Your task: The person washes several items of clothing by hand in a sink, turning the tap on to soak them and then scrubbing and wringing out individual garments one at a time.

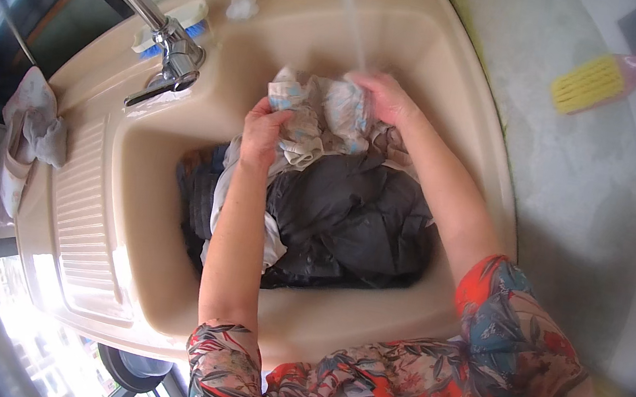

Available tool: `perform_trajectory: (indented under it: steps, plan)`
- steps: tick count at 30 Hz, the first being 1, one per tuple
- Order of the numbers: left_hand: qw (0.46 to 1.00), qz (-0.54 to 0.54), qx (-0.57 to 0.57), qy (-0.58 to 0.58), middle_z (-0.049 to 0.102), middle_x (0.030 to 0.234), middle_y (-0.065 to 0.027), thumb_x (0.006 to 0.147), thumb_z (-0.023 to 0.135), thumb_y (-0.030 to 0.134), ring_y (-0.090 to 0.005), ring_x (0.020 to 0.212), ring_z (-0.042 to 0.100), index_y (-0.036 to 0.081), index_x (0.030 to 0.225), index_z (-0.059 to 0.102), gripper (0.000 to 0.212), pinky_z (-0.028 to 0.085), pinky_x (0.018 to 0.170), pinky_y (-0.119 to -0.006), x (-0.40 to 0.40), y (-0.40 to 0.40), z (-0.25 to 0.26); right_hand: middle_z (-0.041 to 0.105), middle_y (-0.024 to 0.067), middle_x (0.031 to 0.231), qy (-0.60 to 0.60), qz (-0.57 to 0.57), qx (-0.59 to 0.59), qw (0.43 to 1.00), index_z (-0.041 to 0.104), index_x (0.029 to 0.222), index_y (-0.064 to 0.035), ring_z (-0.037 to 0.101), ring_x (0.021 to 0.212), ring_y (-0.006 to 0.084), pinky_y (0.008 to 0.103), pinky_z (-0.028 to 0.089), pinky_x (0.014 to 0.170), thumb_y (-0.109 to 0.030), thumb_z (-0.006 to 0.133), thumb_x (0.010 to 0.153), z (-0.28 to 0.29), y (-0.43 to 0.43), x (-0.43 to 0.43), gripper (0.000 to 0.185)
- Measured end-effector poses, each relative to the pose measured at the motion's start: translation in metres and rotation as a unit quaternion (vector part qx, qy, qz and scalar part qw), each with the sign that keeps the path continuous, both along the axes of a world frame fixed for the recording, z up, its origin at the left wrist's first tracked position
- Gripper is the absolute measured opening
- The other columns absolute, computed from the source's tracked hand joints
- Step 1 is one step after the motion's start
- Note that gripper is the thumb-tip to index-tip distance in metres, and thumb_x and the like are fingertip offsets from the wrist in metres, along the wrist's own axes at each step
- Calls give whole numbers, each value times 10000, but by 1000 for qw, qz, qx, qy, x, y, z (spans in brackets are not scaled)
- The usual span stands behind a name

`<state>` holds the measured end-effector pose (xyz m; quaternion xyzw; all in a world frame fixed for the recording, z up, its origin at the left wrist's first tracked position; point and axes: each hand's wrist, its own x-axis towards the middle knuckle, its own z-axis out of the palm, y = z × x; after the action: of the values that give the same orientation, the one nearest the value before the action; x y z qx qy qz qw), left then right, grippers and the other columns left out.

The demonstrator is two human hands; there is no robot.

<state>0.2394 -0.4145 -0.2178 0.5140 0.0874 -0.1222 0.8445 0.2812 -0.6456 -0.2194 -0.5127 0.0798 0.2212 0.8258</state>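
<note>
My left hand (261, 133) grips one side of a wet, crumpled whitish cloth (343, 107) with a light blue print. On its other side my right hand (387, 97) holds the same cloth, partly blurred. A stream of water (347, 11) falls from the top of the view onto the cloth beside my right fingers. Both hands are over a beige sink basin (461, 91). Below them lies a heap of wet laundry: a black garment (345, 220) on top, a white cloth (274, 244) at its left, and dark blue fabric (207, 183) further left.
A chrome faucet (178, 57) with a lever rises at the left rear; its spout leaves the view. Behind it sits a blue-bristled brush (197, 20), near a small white lump (242, 6). The ribbed drainboard (87, 215) has grey cloth (45, 136) at its edge. A yellow-bristled brush (590, 84) is at right.
</note>
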Motion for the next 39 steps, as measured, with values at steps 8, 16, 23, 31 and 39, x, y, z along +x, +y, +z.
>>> perform_trajectory:
  steps: [8,16,23,31,39]
  plan:
    - [983,-28,177,-46,606,857,-55,654,557,-53,-131,739,554,0,927,571,279,434,688,-255,-4,30,16,588,62,867,-95,169,-322,927,556,1028,26,535,784,121,226,409,693,-239,704,675,15,0,2,466]
    - [992,-75,-31,-93,595,959,-48,677,529,-74,-154,854,572,36,1027,543,368,447,764,-275,-15,7,54,555,54,976,-173,82,18,981,456,1147,17,528,882,118,249,420,780,-30,622,696,74,37,-21,482]
    - [983,-128,96,-87,569,893,-25,721,597,27,-104,773,516,43,1088,511,377,416,674,-246,-18,-9,41,570,139,984,-296,114,-256,913,461,1113,19,553,905,210,303,417,814,-253,748,609,76,78,-20,640]
    - [946,-114,303,-4,498,1118,-226,717,631,133,-238,987,518,7,1261,363,619,411,835,-301,-24,29,31,591,209,905,-250,-9,-585,771,537,994,34,580,849,316,364,454,745,-332,694,637,-42,56,-3,534]
    - [974,-93,-36,205,454,1171,-220,782,503,515,-336,1018,493,37,1313,251,758,425,781,-519,-52,37,58,603,44,848,-290,-7,-190,938,564,940,0,554,745,100,240,454,671,-190,707,676,122,95,-32,355]
